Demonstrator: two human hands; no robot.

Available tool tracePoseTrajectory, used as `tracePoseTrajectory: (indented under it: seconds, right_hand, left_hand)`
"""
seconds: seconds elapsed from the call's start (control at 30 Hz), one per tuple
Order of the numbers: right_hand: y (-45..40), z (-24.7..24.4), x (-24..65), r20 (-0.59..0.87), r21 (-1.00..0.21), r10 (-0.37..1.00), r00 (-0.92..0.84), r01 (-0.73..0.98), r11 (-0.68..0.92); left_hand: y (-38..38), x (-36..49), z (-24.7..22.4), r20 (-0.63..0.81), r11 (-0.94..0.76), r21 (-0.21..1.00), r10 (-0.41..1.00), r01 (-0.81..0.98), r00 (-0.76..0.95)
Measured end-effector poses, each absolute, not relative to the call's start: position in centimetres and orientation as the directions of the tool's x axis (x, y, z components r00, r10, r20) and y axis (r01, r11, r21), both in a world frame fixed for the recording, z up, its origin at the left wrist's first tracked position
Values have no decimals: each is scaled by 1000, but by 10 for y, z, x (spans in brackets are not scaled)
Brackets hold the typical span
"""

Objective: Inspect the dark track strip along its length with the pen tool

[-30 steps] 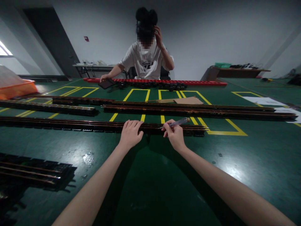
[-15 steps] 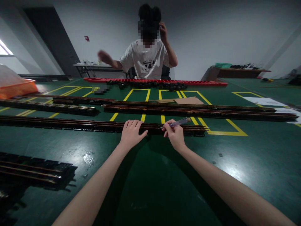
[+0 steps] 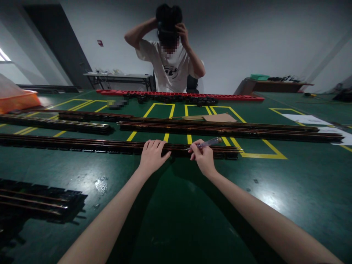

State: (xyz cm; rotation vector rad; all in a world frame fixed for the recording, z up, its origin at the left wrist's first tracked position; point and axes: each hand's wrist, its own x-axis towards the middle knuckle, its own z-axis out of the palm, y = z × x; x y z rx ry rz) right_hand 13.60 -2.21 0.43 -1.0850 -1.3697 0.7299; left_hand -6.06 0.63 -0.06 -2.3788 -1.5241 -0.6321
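Observation:
A long black rail assembly with thin copper-coloured rods (image 3: 82, 143) lies across the green table (image 3: 176, 220). My left hand (image 3: 153, 156) rests on it near the middle, thumb spread to the right. To the right, my right hand (image 3: 202, 156) grips a screwdriver with a clear handle (image 3: 209, 143), its thin tip pointing left over the rail. What the tip touches is too small to tell. Just beyond lies a second long rail assembly (image 3: 247, 131), parallel to the first.
Another dark rail assembly (image 3: 41, 201) lies at the near left. Farther back are a shorter rail (image 3: 63, 124), brown cardboard (image 3: 220, 117), white papers (image 3: 308, 119), a red slotted bar (image 3: 233, 97) and an orange basket (image 3: 22, 102). A person (image 3: 172, 69) is across the table.
The person opposite has raised the other arm, and both hands are now at the headgear. The view has shifted slightly; my hands keep nearly the same place on the rail.

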Motion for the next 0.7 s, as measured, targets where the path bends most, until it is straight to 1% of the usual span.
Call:
tracePoseTrajectory:
  seconds: [0.4, 0.5, 0.7]
  right_hand:
    - [-21, 3, 136, 393, -912, 912, 116, 178, 370]
    - [-21, 3, 135, 390, -915, 910, 142, 175, 364]
    - [-22, 5, 135, 402, -909, 905, 138, 183, 375]
  left_hand:
    - [8, -62, -3, 491, -427, 13, 791, 904, 366]
    - [7, -61, -2, 496, -422, 7, 789, 907, 363]
    - [6, -58, -2, 486, -410, 23, 802, 912, 348]
